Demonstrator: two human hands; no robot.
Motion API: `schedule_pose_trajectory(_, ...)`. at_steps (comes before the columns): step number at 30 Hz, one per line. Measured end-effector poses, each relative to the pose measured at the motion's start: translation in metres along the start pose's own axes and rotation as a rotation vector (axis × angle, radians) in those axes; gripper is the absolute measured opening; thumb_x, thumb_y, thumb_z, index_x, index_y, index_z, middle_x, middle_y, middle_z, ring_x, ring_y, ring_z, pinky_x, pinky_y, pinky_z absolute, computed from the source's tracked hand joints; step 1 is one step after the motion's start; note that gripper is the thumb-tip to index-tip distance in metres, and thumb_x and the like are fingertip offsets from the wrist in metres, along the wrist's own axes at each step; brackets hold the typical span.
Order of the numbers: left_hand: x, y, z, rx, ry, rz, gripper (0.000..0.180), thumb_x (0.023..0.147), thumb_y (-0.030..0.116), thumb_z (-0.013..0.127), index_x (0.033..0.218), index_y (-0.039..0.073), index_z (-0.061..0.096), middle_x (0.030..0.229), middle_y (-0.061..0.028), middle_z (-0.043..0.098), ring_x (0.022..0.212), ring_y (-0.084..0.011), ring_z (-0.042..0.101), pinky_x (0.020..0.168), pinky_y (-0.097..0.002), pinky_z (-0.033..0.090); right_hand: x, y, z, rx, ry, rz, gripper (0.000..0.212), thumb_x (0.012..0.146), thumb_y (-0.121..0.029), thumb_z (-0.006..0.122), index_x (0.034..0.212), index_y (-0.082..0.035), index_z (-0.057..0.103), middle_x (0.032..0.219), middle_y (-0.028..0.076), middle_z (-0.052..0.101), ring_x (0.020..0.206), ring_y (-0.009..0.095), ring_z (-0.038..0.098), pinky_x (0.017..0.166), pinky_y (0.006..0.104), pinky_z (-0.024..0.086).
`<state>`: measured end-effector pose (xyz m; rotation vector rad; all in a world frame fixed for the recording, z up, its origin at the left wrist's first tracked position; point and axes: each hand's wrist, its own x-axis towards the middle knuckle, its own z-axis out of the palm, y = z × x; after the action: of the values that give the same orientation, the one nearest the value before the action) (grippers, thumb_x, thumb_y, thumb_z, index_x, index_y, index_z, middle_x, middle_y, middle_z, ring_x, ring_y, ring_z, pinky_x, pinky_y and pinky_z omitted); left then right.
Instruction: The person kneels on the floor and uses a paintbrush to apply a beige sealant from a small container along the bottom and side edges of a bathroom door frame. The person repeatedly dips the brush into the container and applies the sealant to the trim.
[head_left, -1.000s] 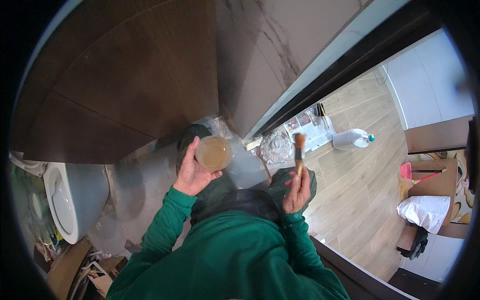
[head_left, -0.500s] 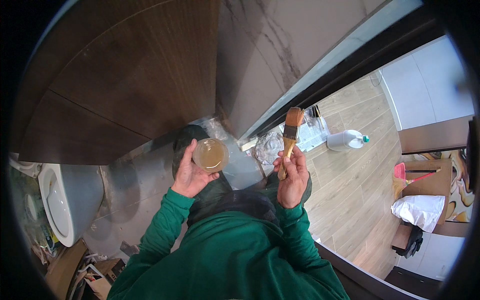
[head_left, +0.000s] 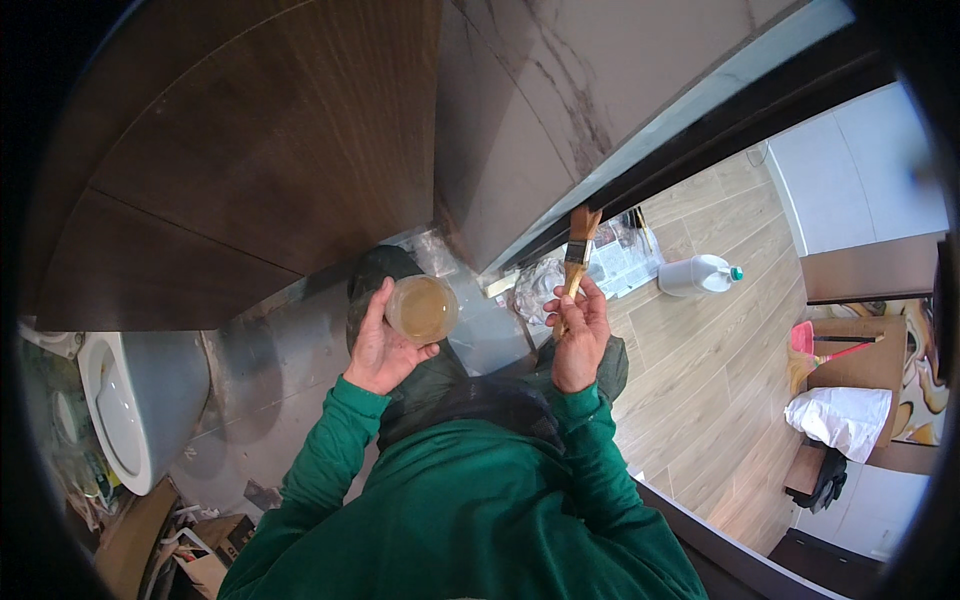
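Note:
My left hand point(head_left: 385, 350) is closed round a clear plastic cup point(head_left: 423, 308) of cloudy yellowish liquid, held in front of my lap. In my right hand point(head_left: 583, 345) is a paintbrush point(head_left: 576, 262), gripped by its pale wooden handle with the brown bristles pointing away from me. The bristle tip lies against or very near the dark door frame point(head_left: 640, 195); whether it touches I cannot tell. Beside the frame stands a marbled tile wall point(head_left: 550, 90).
A dark wooden door point(head_left: 270, 150) rises ahead on the left. On the right-hand wood-look floor are newspaper point(head_left: 620, 262), crumpled plastic point(head_left: 538, 290) and a white jug point(head_left: 695, 275) with a green cap. A white toilet point(head_left: 125, 410) stands left; a pink dustpan point(head_left: 803, 340) leans far right.
My right hand has moved slightly away from me, bringing the bristles closer to the dark frame. The cup in my left hand has stayed nearly in place.

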<state>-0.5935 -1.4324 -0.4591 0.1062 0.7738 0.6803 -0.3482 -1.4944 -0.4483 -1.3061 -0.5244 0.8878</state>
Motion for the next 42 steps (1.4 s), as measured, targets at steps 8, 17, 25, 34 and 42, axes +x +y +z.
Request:
schedule_pose_trajectory(8, -0.001, 0.004, -0.009, -0.008, -0.066, -0.013, 0.061, 0.09, 0.067, 0.059, 0.125, 0.017, 0.059, 0.119, -0.0047, 0.063, 0.103, -0.0211, 0.061, 0.076, -0.0366, 0.049, 0.015, 0.073, -0.022, -0.024, -0.008, 0.099, 0.037, 0.097, -0.008, 0.056, 0.133, -0.002, 0.048, 0.104, 0.006, 0.062, 0.083, 0.012, 0.06, 0.07, 0.0248, 0.047)
schedule_pose_trajectory(17, -0.009, 0.003, -0.008, -0.024, 0.053, 0.036, 0.066, 0.094, 0.07, 0.048, 0.124, 0.012, 0.059, 0.11, -0.0098, 0.065, 0.088, -0.0245, 0.063, 0.071, -0.0362, 0.051, 0.042, 0.163, -0.05, -0.247, 0.057, 0.291, 0.039, 0.095, -0.005, 0.055, 0.133, -0.005, 0.046, 0.103, 0.011, 0.065, 0.079, 0.016, 0.064, 0.064, 0.0297, 0.049)
schedule_pose_trajectory(25, -0.017, 0.0, -0.017, -0.059, 0.076, 0.059, 0.065, 0.095, 0.068, 0.047, 0.126, 0.012, 0.058, 0.11, -0.0104, 0.065, 0.087, -0.0248, 0.064, 0.071, -0.0364, 0.052, 0.063, 0.217, -0.058, -0.35, 0.073, 0.461, 0.043, 0.092, -0.002, 0.053, 0.134, -0.005, 0.044, 0.106, 0.016, 0.066, 0.074, 0.02, 0.067, 0.058, 0.032, 0.048)
schedule_pose_trajectory(34, -0.019, 0.001, -0.026, -0.097, 0.085, 0.056, 0.064, 0.095, 0.068, 0.048, 0.125, 0.012, 0.058, 0.11, -0.0108, 0.065, 0.087, -0.0259, 0.063, 0.071, -0.0365, 0.052, 0.044, 0.207, -0.089, -0.843, -0.027, 0.366, 0.035, 0.084, -0.005, 0.059, 0.118, -0.002, 0.063, 0.099, 0.024, 0.071, 0.082, 0.031, 0.073, 0.074, 0.0419, 0.056)
schedule_pose_trajectory(42, -0.029, 0.004, -0.034, -0.095, 0.091, 0.089, 0.063, 0.095, 0.067, 0.049, 0.124, 0.012, 0.058, 0.109, -0.0112, 0.065, 0.087, -0.0259, 0.063, 0.071, -0.0371, 0.052, 0.1, 0.291, -0.091, -1.265, -0.084, 0.125, 0.033, 0.084, -0.011, 0.063, 0.114, 0.001, 0.067, 0.078, 0.02, 0.073, 0.067, 0.025, 0.074, 0.071, 0.0374, 0.058)
